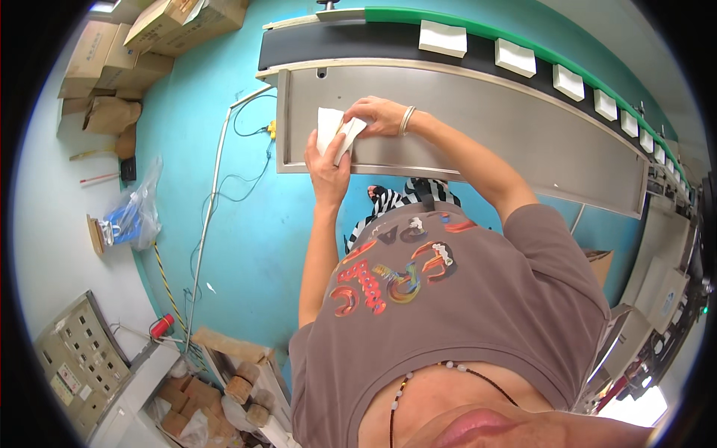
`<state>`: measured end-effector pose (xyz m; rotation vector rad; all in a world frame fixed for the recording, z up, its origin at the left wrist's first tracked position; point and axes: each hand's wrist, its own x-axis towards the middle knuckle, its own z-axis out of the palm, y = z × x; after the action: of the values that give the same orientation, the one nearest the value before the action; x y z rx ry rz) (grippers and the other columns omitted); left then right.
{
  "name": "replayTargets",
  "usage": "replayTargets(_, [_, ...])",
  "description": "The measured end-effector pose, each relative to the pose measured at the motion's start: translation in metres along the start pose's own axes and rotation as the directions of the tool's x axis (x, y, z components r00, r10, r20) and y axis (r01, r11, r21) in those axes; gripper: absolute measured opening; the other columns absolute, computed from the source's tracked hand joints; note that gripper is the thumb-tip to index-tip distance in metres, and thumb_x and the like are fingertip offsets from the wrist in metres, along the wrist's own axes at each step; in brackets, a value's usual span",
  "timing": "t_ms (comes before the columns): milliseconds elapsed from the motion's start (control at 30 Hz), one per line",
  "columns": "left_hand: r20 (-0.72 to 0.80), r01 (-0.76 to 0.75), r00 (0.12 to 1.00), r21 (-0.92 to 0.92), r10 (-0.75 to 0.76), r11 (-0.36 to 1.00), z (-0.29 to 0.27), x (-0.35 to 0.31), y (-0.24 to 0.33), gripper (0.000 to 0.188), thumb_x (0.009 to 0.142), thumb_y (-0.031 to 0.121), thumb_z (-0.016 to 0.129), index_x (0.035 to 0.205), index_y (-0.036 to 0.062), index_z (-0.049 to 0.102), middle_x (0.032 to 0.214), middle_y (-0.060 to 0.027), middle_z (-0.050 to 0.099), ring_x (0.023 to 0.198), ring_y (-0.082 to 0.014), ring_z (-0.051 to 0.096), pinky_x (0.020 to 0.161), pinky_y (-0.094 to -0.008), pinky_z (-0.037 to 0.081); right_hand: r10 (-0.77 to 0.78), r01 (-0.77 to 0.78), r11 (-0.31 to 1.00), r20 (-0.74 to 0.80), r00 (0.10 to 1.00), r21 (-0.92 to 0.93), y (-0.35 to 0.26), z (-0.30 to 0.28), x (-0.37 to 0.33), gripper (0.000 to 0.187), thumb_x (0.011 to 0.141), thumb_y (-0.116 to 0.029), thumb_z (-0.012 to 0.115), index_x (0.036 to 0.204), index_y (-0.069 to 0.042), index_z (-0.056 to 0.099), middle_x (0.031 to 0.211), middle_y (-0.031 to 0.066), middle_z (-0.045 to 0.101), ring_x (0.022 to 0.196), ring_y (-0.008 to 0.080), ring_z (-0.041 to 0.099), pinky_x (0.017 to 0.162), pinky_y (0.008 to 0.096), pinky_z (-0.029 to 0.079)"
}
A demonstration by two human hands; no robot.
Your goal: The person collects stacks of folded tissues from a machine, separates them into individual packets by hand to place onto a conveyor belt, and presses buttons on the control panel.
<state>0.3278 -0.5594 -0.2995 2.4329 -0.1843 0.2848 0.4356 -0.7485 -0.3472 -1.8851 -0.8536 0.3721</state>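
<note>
Both of my hands are at the left end of a grey metal tray table [478, 119], over its near edge. Between them is a stack of white folded paper tissues [328, 127], parted into two leaning portions with a V-shaped gap. My left hand [328, 170] grips the stack from below, thumb and fingers on either side. My right hand [379, 116], with a pale bangle at the wrist, reaches in from the right. Its bent fingers close on the upper right portion, and its fingertips are partly hidden by the paper.
Beyond the tray runs a black conveyor belt [336, 46] with a green side rail [399, 15]. Several white tissue stacks [442, 39] sit along it. Cardboard boxes [93, 60] stand at the far left. Cables [239, 198] and a metal pipe [217, 172] lie on the turquoise floor.
</note>
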Motion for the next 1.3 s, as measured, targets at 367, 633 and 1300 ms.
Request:
replayTargets(367, [-0.024, 0.004, 1.000, 0.033, -0.003, 0.999, 0.019, 0.007, -0.022, 0.041, 0.080, -0.005, 0.053, 0.119, 0.0069, 0.057, 0.117, -0.0198, 0.052, 0.105, -0.0362, 0.053, 0.088, -0.0414, 0.044, 0.712, -0.417, 0.480, -0.065, 0.699, 0.772, 0.063, -0.071, 0.010, 0.051, 0.080, -0.041, 0.069, 0.111, -0.002, 0.054, 0.101, 0.0094, 0.060, 0.092, 0.0209, 0.060, 0.070, 0.0339, 0.054])
replayTargets(633, [0.009, 0.047, 0.999, -0.042, -0.047, 0.998, 0.043, 0.017, -0.017, 0.050, 0.077, -0.003, 0.056, 0.126, 0.0021, 0.048, 0.113, -0.0179, 0.056, 0.105, -0.0359, 0.053, 0.089, -0.0421, 0.045, 0.517, -0.795, 0.595, -0.701, 0.491, -0.118, 0.093, -0.123, 0.003, 0.069, 0.075, -0.040, 0.069, 0.124, 0.002, 0.044, 0.115, 0.0241, 0.055, 0.110, 0.0368, 0.052, 0.093, 0.0413, 0.044])
replayTargets(1300, [-0.073, 0.503, 0.825, -0.361, -0.561, 0.786, 0.082, 0.028, -0.054, 0.044, 0.083, 0.004, 0.061, 0.125, 0.0018, 0.050, 0.109, -0.0114, 0.057, 0.095, -0.0171, 0.058, 0.081, -0.0293, 0.049, 0.726, -0.532, 0.619, -0.160, 0.669, 0.578, 0.183, -0.094, 0.067, 0.046, 0.076, -0.037, 0.071, 0.103, 0.000, 0.063, 0.093, 0.0093, 0.065, 0.076, 0.0175, 0.061, 0.070, 0.0311, 0.050])
